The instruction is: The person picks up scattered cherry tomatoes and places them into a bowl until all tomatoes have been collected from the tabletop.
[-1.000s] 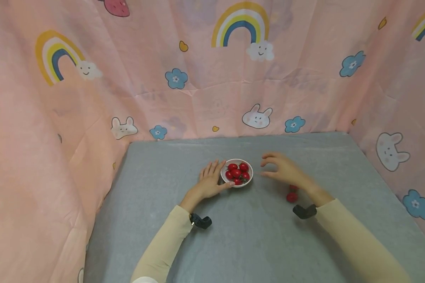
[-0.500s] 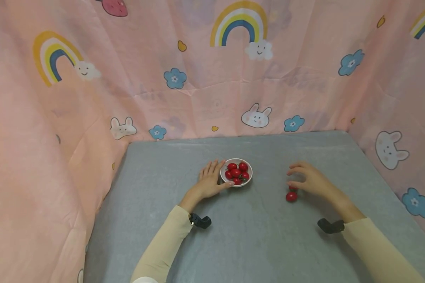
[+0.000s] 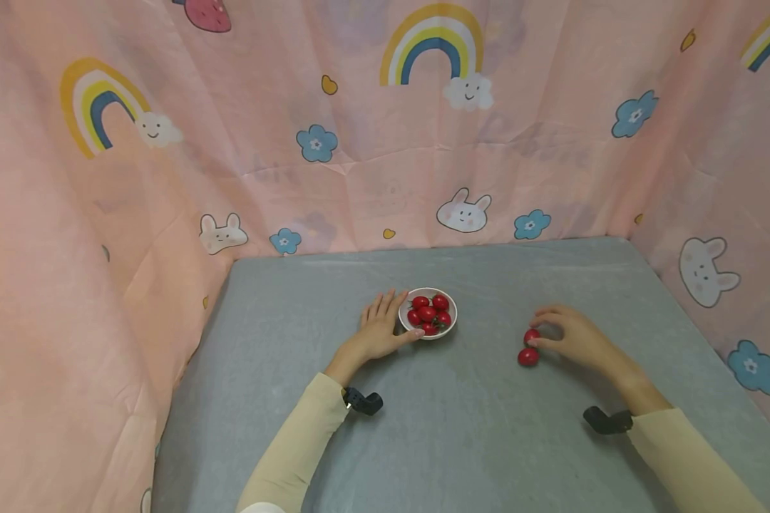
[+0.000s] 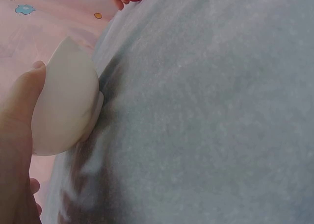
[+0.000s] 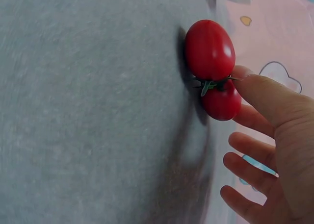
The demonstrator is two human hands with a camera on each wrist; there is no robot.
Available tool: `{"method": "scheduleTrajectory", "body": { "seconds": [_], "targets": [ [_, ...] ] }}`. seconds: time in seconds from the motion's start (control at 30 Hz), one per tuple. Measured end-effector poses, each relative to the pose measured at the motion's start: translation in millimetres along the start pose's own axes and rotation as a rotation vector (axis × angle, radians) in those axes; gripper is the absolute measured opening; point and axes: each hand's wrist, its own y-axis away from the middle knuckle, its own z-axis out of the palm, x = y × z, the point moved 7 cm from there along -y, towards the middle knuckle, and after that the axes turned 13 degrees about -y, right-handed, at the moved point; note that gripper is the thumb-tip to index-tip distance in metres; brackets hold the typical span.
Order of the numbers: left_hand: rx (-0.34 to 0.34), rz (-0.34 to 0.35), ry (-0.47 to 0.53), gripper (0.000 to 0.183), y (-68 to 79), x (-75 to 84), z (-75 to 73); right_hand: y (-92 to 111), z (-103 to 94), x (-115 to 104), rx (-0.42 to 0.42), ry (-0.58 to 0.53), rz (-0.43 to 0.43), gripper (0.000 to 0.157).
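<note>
In the head view, a small white bowl holds several red cherry tomatoes. My left hand rests against its left side, fingers fairly straight and thumb along the near rim; the left wrist view shows that thumb touching the bowl's outer wall. On the right, two cherry tomatoes lie side by side on the cloth. My right hand has thumb and index finger at either side of the farther cherry tomato, pinching it. The nearer cherry tomato lies beside it, untouched.
A grey cloth covers the table. Pink patterned curtains hang behind it and along both sides. Black wrist cameras are strapped to both wrists.
My right hand has moved right and toward me, from near the bowl to the two loose cherry tomatoes, and its thumb and index finger have closed on the farther one. My left hand stays put.
</note>
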Motion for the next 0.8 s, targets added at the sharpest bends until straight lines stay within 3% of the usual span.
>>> {"method": "scheduleTrajectory", "body": {
  "seconds": [0.8],
  "targets": [
    [0.004,-0.002,0.016,0.094,0.0,-0.9,1.2,0,4.1,16,-0.011,0.02,0.076,0.059]
  ]
}}
